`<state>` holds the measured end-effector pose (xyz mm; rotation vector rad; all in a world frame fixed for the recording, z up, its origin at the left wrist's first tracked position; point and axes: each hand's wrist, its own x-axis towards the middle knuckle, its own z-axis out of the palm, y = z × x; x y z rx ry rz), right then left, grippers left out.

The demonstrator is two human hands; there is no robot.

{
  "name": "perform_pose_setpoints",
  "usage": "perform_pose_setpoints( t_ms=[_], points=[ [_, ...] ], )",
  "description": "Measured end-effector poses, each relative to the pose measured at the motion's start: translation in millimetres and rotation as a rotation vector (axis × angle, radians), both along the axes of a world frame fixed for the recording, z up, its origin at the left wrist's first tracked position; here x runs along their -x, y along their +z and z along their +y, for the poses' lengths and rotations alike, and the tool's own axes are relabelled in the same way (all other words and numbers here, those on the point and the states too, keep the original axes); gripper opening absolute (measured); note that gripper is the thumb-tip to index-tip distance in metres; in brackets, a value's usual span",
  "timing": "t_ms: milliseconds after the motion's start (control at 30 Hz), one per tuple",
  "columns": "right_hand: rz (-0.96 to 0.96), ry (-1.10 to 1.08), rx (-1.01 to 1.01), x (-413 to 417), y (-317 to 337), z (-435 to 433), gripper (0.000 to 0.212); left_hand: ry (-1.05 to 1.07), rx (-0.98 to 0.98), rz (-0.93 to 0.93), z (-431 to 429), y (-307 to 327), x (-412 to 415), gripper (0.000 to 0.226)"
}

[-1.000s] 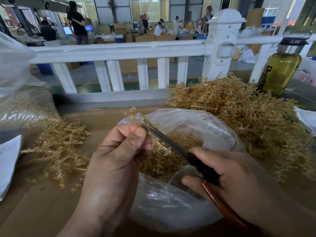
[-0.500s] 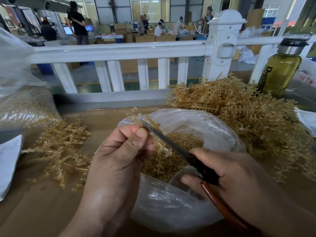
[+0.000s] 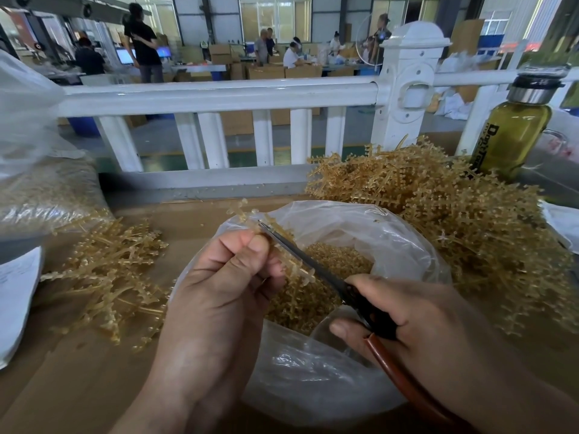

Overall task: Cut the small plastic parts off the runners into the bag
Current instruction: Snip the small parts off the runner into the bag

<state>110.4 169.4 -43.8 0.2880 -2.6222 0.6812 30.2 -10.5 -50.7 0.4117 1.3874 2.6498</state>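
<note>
My left hand (image 3: 219,296) pinches the thin, probably light and springy runner (image 3: 296,271) by its stem over the bag (image 3: 376,227), right hand (image 3: 423,314) gripping scissors (image 3: 313,267).

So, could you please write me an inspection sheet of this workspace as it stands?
Surface: brown table top, cardboard-like.
Job's things: open clear bag holding cut parts; large runner pile to its right, smaller runner pile to its left.
Clutter: bottle of yellowish liquid far right; paper sheet at left edge; filled bag far left.
Hands: left hand pinches a runner over the clear bag; right hand grips cutters, blade against that runner.
Cables: nothing seen.
Surroundings: white railing behind the table; people and boxes beyond.
</note>
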Motion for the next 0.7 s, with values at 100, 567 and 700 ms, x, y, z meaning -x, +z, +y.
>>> perform_pose_setpoints(
  t_ms=[100, 567, 700],
  points=[
    [-0.010, -0.008, -0.005, -0.6, 0.7, 0.3, 0.035, -0.001, 0.001, 0.002, 0.1, -0.9, 0.3, 0.007],
    [-0.049, 0.026, 0.017, -2.0, 1.3, 0.9, 0.035, -0.008, 0.018, 0.032, -0.4, -1.7, 1.6, 0.008],
    [-0.046, 0.023, -0.003, -1.6, -1.1, 2.8, 0.042, -0.007, 0.045, 0.059, -1.4, -3.4, 2.1, 0.008]
  ],
)
